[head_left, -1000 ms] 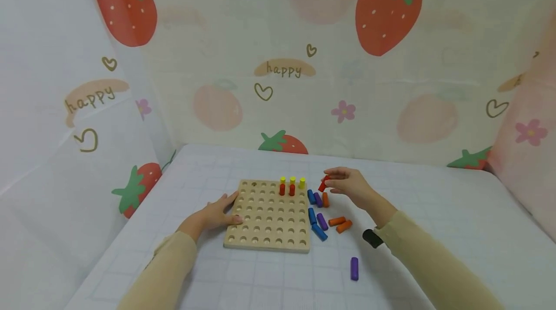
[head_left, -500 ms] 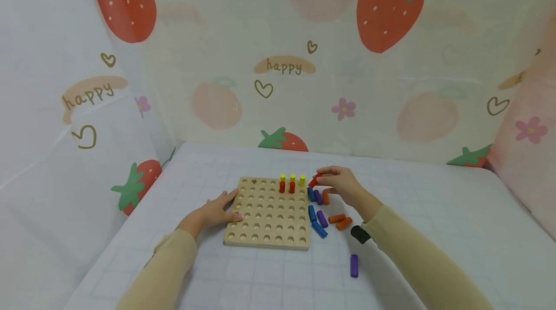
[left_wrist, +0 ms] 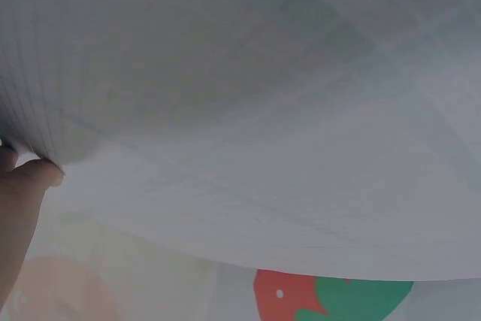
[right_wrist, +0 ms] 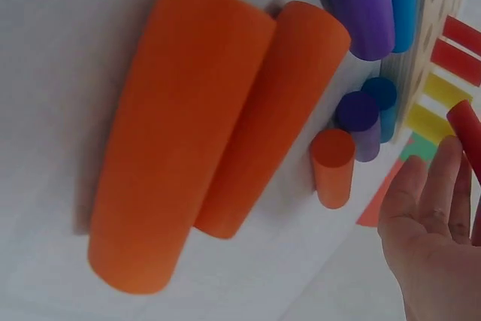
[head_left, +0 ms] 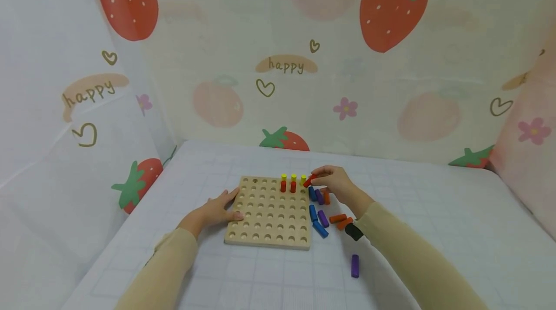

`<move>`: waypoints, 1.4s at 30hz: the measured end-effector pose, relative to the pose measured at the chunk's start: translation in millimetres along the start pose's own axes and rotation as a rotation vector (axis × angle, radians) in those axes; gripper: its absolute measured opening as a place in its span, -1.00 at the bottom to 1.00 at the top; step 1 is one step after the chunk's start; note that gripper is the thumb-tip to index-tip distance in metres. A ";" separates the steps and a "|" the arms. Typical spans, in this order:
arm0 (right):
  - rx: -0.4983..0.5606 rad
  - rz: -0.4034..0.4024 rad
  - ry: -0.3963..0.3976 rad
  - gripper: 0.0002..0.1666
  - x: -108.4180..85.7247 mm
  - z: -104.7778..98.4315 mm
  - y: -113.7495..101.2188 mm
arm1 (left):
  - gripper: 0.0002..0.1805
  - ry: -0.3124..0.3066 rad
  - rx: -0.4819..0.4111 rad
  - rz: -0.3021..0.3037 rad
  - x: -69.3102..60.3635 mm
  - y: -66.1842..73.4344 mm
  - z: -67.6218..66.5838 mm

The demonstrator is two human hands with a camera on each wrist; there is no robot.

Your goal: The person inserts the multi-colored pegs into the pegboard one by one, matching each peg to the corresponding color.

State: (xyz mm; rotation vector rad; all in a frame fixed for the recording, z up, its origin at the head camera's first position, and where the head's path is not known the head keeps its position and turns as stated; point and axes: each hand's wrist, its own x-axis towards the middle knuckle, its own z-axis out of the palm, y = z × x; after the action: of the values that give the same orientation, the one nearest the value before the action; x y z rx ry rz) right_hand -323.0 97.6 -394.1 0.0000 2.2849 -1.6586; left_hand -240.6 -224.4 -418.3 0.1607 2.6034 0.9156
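Observation:
My left hand rests at the left edge of a wooden pegboard with rows of holes, its thumb on top and its fingers along the side. In the left wrist view only part of that hand shows. My right hand pinches a tilted red peg by the board's far right corner. The right wrist view also has this red peg at the fingertips. Yellow pegs stand in the back row, and two red pegs stand in front of them.
Blue pegs, purple pegs and orange pegs lie right of the board. One purple peg lies apart, nearer the front. A black object is at the right wrist. A printed curtain hangs behind the table.
My right hand has moved left with the red peg, from beside the board to its far right corner. The left hand stays in place on the board.

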 end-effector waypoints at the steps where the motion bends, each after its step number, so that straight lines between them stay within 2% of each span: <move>1: -0.008 0.004 0.004 -0.62 0.5 0.9 1.0 | 0.01 0.000 0.003 0.006 -0.1 0.5 -0.1; 9: -0.065 0.020 0.044 -0.71 5.4 9.9 7.0 | 0.02 -0.005 0.008 0.003 -0.6 0.2 2.1; 14: -0.138 -0.015 0.070 -0.74 4.9 15.8 7.5 | 0.01 -0.009 0.012 0.001 -0.1 0.2 3.2; 17: -0.189 -0.046 0.064 -0.73 2.8 17.6 6.6 | 0.01 -0.010 0.017 -0.002 0.3 0.2 4.0; 21: -0.204 -0.054 0.032 -0.68 -1.0 15.7 5.3 | 0.02 -0.010 0.014 -0.004 0.1 1.3 4.8; 26: -0.177 -0.041 0.010 -0.64 -8.4 3.5 1.3 | 0.01 -0.016 0.011 -0.010 0.2 1.5 5.4; 34: -0.198 -0.011 -0.032 -0.59 -14.8 -26.1 2.8 | 0.01 -0.022 0.011 -0.015 -0.1 -0.6 3.2; 42: -0.292 -0.002 -0.172 -0.59 -25.7 -55.1 16.7 | 0.01 -0.024 0.013 -0.007 -0.2 0.5 -0.3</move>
State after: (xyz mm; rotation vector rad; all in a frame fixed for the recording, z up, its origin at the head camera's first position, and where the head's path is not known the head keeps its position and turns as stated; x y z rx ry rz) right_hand -309.5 158.9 -387.8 -0.2027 2.3694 -1.2576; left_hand -240.5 -224.2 -417.7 0.1648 2.5873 0.8887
